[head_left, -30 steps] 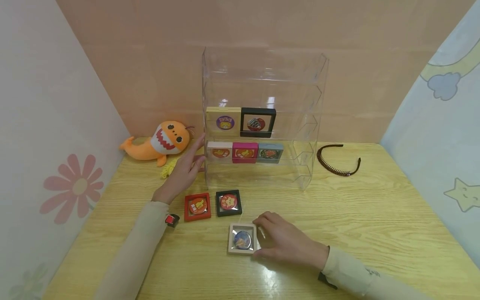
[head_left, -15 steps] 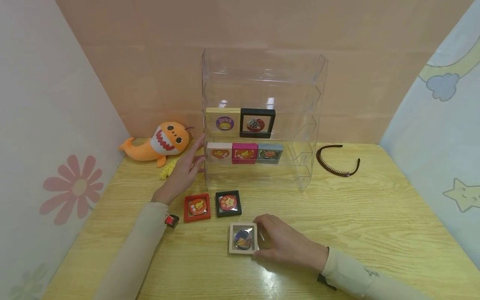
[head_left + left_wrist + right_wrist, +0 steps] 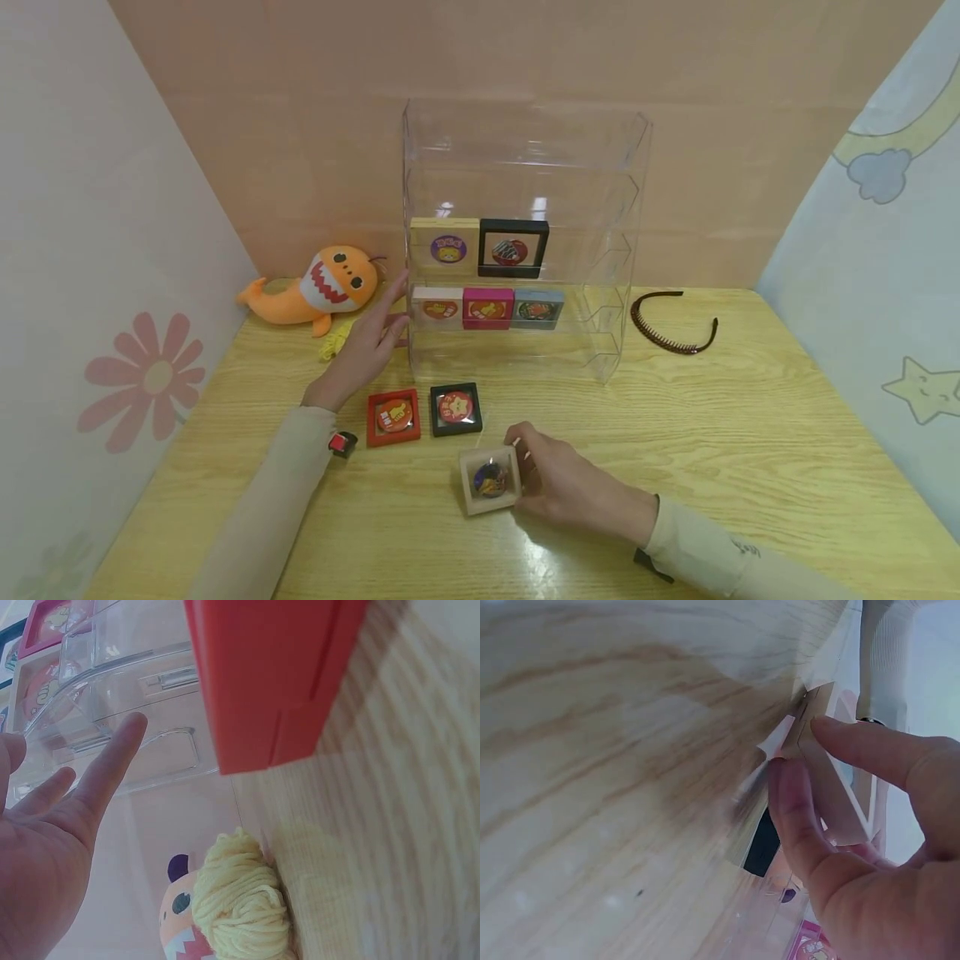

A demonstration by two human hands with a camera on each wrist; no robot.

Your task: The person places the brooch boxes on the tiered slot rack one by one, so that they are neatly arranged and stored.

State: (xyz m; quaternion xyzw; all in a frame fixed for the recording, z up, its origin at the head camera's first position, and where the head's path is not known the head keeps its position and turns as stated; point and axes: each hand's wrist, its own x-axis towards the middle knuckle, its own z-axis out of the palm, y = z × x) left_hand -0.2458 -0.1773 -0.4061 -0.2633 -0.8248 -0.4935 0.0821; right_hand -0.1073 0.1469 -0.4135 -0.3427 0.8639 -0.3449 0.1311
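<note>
My right hand (image 3: 577, 483) pinches a square beige display frame (image 3: 491, 481) with a round blue badge inside, between thumb and fingers at its right side. In the right wrist view the frame (image 3: 832, 784) stands tilted, one edge close over the table. My left hand (image 3: 360, 354) has its fingers extended against the left side of a tiered clear acrylic rack (image 3: 517, 179). Nothing is in its grasp. On the tabletop before the rack lie a red frame (image 3: 393, 417) and a black frame (image 3: 456, 409), each with a red badge.
The rack carries a yellow frame (image 3: 445, 248) and black frame (image 3: 513, 248) above white, pink (image 3: 488, 309) and grey-blue ones. An orange plush shark (image 3: 315, 287) and yellow yarn (image 3: 335, 340) sit left of it. A dark toothed headband (image 3: 667, 337) lies right.
The beige frame has gone from lying flat to tilted in my right hand, turned slightly. My left hand has stayed at the rack's side.
</note>
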